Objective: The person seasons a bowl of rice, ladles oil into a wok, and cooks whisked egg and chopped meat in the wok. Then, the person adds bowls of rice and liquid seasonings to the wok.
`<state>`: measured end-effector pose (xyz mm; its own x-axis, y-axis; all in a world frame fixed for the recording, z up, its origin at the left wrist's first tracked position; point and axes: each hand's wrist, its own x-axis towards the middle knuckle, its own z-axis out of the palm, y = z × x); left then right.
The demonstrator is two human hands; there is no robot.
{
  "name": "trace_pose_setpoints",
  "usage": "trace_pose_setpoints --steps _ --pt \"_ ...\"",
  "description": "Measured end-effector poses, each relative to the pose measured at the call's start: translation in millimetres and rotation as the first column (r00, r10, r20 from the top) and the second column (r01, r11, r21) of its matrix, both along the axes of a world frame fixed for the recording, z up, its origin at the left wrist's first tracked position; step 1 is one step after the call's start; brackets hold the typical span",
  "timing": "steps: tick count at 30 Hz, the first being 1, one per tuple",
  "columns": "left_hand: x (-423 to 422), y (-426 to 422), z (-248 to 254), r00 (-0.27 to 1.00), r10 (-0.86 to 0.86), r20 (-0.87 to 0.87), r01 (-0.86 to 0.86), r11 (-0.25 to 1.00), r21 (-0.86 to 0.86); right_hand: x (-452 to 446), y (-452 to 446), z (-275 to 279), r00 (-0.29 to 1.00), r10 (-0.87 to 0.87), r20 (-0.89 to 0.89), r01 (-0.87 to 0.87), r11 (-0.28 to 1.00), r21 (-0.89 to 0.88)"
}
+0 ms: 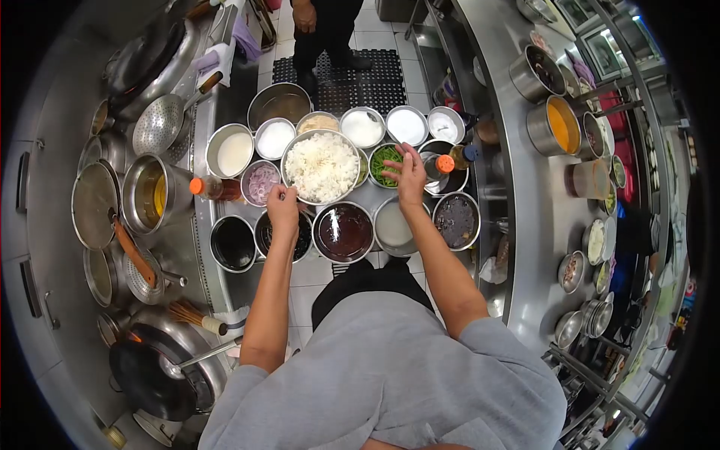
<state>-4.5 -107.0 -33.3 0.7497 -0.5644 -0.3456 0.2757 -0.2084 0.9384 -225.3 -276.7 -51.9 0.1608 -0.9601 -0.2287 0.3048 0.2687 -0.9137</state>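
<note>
A metal bowl of white rice (322, 166) sits among the seasoning containers, overlapping several neighbours. My left hand (283, 215) is closed at the bowl's near left rim; its fingertips are partly hidden. Beside that hand is a pot of sliced purple onion (261, 183). With fingers spread and nothing in them, my right hand (409, 178) hovers by the container of chopped green herbs (384, 165). Closer to me stand a pot of dark red-brown sauce (343, 234), a pot of cloudy pale liquid (393, 227) and a black liquid (232, 244).
White powders (406, 126) fill containers at the back. Orange-capped bottles (217, 188) stand at either side. At left are a perforated ladle (159, 126), a wok (154, 375) and a bamboo brush (193, 316). A steel counter (517, 247) runs along the right. Another person (322, 30) stands ahead.
</note>
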Motion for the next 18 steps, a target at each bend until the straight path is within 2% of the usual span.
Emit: trace_pose_setpoints --steps 4,7,13,16,18 --pt "-4.5 -11.8 12.3 0.997 0.029 -0.075 -0.033 0.998 -0.057 -0.4 1.5 -8.1 1.0 0.021 -0.017 -0.02 0.999 0.039" --pt "4.7 -7.6 5.1 0.999 0.019 -0.044 -0.022 0.998 -0.061 -4.9 11.4 -6.1 0.997 0.054 -0.052 -0.048 0.993 0.111" --pt "9.2 1.7 4.2 0.995 0.095 -0.025 -0.096 0.994 -0.054 0.5 11.6 -0.5 0.998 -0.015 0.068 -0.004 0.961 0.276" --pt "13.7 6.4 0.9 0.993 0.115 -0.021 -0.117 0.991 -0.064 -2.1 9.4 -1.6 0.991 -0.076 0.111 0.041 0.956 0.291" --pt "16.5 10.1 -1.7 0.992 0.127 -0.01 -0.127 0.991 -0.05 -6.2 9.7 -2.1 0.993 -0.058 0.103 0.027 0.96 0.28"
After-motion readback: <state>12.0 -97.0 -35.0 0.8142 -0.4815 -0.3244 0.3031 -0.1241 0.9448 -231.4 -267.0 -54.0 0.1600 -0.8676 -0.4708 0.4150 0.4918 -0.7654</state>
